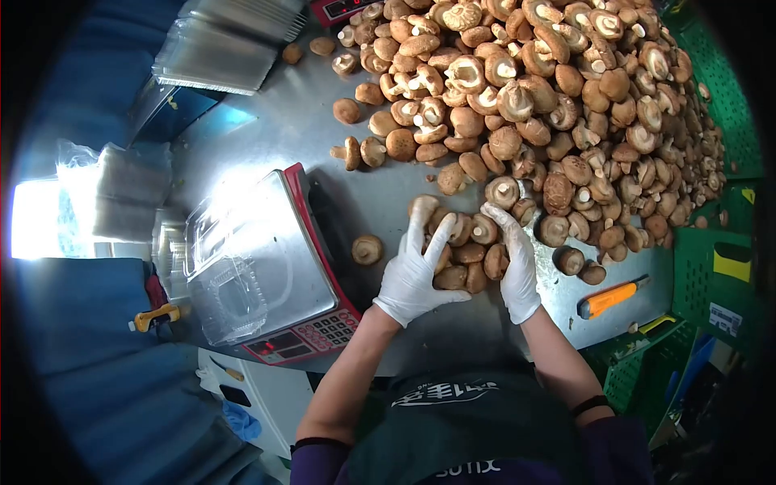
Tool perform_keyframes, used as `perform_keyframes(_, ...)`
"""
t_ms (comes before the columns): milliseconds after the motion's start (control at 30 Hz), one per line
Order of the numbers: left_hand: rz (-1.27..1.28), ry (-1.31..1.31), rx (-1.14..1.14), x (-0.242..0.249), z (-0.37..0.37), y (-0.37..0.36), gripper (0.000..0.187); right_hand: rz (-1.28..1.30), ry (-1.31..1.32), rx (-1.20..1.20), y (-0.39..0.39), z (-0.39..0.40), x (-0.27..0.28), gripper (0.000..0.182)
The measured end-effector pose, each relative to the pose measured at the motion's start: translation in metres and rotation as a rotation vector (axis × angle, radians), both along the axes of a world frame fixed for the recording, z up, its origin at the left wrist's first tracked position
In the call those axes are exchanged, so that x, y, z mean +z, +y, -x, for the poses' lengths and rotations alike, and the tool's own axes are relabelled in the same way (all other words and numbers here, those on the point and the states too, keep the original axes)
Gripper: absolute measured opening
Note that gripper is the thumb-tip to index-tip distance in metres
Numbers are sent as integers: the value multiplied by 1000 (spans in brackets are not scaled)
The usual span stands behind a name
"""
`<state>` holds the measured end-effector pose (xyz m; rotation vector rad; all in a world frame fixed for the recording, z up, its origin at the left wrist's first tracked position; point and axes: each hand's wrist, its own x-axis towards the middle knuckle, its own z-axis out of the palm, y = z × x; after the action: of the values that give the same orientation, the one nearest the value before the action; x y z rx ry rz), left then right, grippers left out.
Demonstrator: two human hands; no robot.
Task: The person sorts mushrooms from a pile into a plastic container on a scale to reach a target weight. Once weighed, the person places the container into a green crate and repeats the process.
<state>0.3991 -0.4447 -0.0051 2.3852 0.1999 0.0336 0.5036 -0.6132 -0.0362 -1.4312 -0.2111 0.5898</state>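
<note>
Both my hands wear white gloves and cup a small cluster of brown shiitake mushrooms (pixel 469 252) on the metal table. My left hand (pixel 419 271) lies on the cluster's left side, its fingers spread over and between the caps. On the right side, my right hand (pixel 516 263) rests with stretched, slightly curved fingers against the outer mushrooms. Neither hand is closed round a single mushroom; some fingertips are hidden among the caps. One loose mushroom (pixel 367 250) lies left of my left hand.
A large mushroom pile (pixel 558 113) fills the back right. At left, a red-edged scale (pixel 311 234) carries a clear plastic tray (pixel 230 299). An orange utility knife (pixel 610 300) lies at right, near green crates (pixel 711 267). Stacked clear trays (pixel 214 52) stand back left.
</note>
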Motion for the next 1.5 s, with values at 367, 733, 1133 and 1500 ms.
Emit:
perform_keyframes(367, 120, 31, 39, -3, 3, -27, 104, -56, 61, 43, 2, 4, 16, 46)
perform_keyframes(733, 356, -53, -28, -14, 20, -15, 105, -167, 571, 47, -6, 8, 27, 30)
perform_keyframes(1133, -213, 264, -25, 20, 26, -28, 118, -107, 460, -300, 17, 32, 36, 25)
perform_keyframes(1500, -258, -50, 108, 24, 11, -47, 77, -5, 32, -103, 5, 40, 72, 39)
